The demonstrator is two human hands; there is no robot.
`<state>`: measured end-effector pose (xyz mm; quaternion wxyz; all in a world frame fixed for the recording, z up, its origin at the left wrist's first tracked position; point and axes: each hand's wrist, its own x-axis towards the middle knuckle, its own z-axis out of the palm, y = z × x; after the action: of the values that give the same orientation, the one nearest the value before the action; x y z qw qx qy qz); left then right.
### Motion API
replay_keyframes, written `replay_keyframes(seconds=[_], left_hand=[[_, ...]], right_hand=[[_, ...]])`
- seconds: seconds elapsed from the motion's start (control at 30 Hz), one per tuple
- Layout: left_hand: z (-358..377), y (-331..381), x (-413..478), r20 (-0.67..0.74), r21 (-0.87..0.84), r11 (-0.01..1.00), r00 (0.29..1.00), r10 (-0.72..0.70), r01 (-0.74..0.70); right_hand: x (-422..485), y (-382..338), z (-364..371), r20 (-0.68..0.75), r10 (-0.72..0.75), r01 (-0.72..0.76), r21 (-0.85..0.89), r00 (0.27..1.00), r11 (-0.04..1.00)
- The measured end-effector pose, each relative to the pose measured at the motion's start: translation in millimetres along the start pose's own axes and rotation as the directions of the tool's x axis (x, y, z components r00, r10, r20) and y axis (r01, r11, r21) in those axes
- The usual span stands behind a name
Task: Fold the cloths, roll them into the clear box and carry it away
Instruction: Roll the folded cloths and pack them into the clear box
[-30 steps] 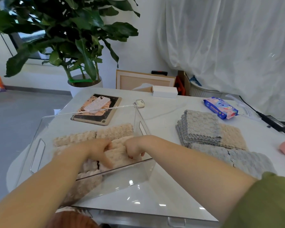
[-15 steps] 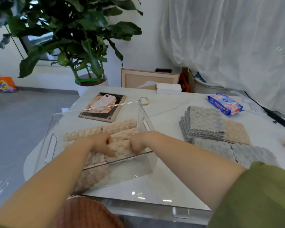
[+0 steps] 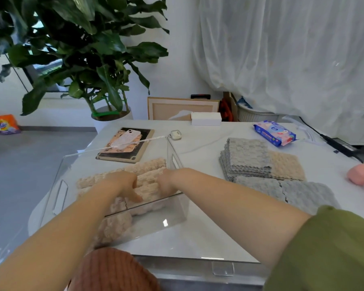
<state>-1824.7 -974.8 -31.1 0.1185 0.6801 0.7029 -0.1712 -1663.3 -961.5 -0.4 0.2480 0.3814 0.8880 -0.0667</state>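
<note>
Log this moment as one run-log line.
stage: packing rolls | left hand: on beige cloth rolls in clear box | right hand: pressing rolls | pending: grey cloth stack on table

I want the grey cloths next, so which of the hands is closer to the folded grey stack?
Right. The right hand is inside the clear box at its right wall, nearest the grey stack; the left hand lies further left, on the beige rolls.

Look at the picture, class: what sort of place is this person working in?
Probably a home living or dining room. A large potted plant stands by the white table, sheer curtains hang behind, and a phone and wet wipes lie around.
</note>
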Motion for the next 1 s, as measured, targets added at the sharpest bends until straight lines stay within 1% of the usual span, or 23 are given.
replay_keyframes(seconds=[0.17,0.3,0.4,0.47,0.53,0.6,0.67,0.77,0.8,0.83,0.87,0.9,1.0], left_hand=[[-19.9,12.9,-10.9,-0.01,0.063,0.998,1.0,-0.018,0.018],[-30.8,20.0,-18.8,-0.033,0.002,1.0,0.999,-0.01,0.01],[-35.4,22.8,-23.1,-0.024,-0.059,0.998,1.0,-0.012,0.011],[-49.0,33.0,-26.1,-0.074,-0.091,0.996,0.997,0.007,-0.013],[-68.3,53.9,-26.7,-0.194,-0.127,0.989,0.98,0.051,-0.076],[-85.5,81.2,-26.3,-0.335,-0.154,0.977,0.938,0.088,-0.146],[-96.8,114.3,-21.0,-0.432,-0.166,0.96,0.892,0.136,-0.227],[-102.4,166.0,-11.6,-0.506,-0.176,0.926,0.838,0.206,-0.334],[-103.4,183.9,-6.9,-0.526,-0.172,0.912,0.817,0.235,-0.373],[-104.4,201.4,-2.7,-0.545,-0.173,0.896,0.798,0.259,-0.409],[-104.7,218.8,2.6,-0.551,-0.189,0.88,0.789,0.272,-0.435],[-105.5,240.6,8.9,-0.544,-0.223,0.861,0.792,0.278,-0.456],[-103.8,299.5,28.2,-0.45,-0.43,0.77,0.851,0.271,-0.472]], right_hand=[[-22.3,5.1,-8.2,-0.13,-0.057,0.073,0.121,0.99,0.99],[-48.9,17.6,-14.2,-0.245,-0.105,0.165,0.24,0.964,0.957],[-70.3,35.9,-11.6,-0.332,-0.099,0.228,0.379,0.938,0.897],[-83.6,54.3,-7.9,-0.385,-0.043,0.241,0.483,0.922,0.842],[-96.4,79.7,-1.9,-0.408,0.056,0.233,0.624,0.911,0.746],[-107.2,110.0,5.9,-0.405,0.153,0.21,0.718,0.902,0.664],[-119.8,144.7,19.8,-0.386,0.239,0.177,0.78,0.891,0.6],[-143.4,199.2,48.1,-0.333,0.36,0.082,0.823,0.871,0.563],[-153.3,218.2,58.5,-0.309,0.414,0.049,0.847,0.856,0.53],[-163.6,236.3,69.3,-0.273,0.467,0.026,0.882,0.841,0.47],[-173.9,253.8,79.9,-0.224,0.522,0.009,0.924,0.823,0.382],[-186.0,273.1,92.0,-0.168,0.58,-0.007,0.958,0.797,0.287],[-210.0,315.4,127.8,-0.029,0.702,-0.002,0.999,0.712,0.044]])
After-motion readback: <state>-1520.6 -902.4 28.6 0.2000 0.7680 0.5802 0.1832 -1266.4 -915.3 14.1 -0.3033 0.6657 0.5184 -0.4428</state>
